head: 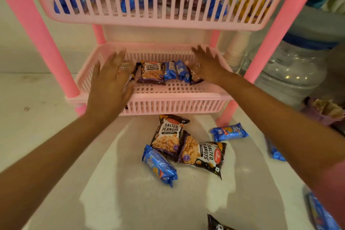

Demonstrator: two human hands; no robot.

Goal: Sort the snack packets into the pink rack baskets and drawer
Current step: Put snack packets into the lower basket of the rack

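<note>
The work surface is a pale floor (46, 136) with a lighter, glossy patch in front of the rack. The pink rack (37, 30) stands on it, carried on round pink posts. To the right of the rack stands a large clear water jug (291, 73) with a blue band near its top; a stack of paper cups (237, 48) sits between the jug and the rack's rear post.

The upper basket (153, 22) is slatted and holds blue and dark packets, visible only through the slats. The lower basket (168, 97) holds a row of packets against its rear half: a salted peanuts packet (151, 73) at centre, two small blue biscuit packets (174, 71) just right of it, and dark packets partly hidden under each hand.

The left hand (110, 84) is spread flat, fingers extended, palm down over the left end of the row; it grips nothing visible. The right hand (207, 65) is likewise open and flat over the right end of the row, resting on or just above a dark packet; contact cannot be confirmed.

On the floor in front of the rack lie two overlapping peanut packets (168, 134), a blue biscuit packet (159, 166) touching them at the left, and another blue packet (229, 131) apart to the right. More packets lie at the lower right edge.
</note>
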